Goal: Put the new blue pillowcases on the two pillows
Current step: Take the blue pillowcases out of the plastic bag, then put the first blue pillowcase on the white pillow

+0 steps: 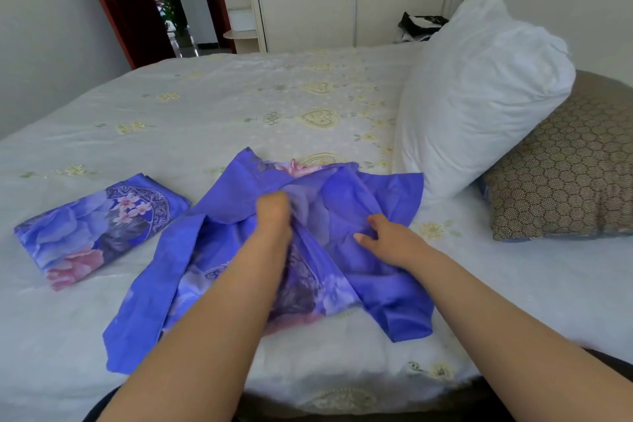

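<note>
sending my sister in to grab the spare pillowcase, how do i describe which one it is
On the white bed, look at the near left part, left of both hands. It is the folded pillowcase: a neat blue rectangle with pink flowers, lying flat and untouched, unlike the opened pillowcase beside it, which is spread out and rumpled.

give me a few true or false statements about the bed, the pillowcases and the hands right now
1. The left hand grips the opened pillowcase. True.
2. A second pillowcase lies folded on the bed. True.
3. The white pillow already wears a blue pillowcase. False: it is bare white.
4. The white pillow leans on the brown patterned pillow. True.
5. The right hand holds the folded pillowcase. False: it rests on the opened one.
6. The folded pillowcase lies right of both hands. False: it lies to their left.
</note>
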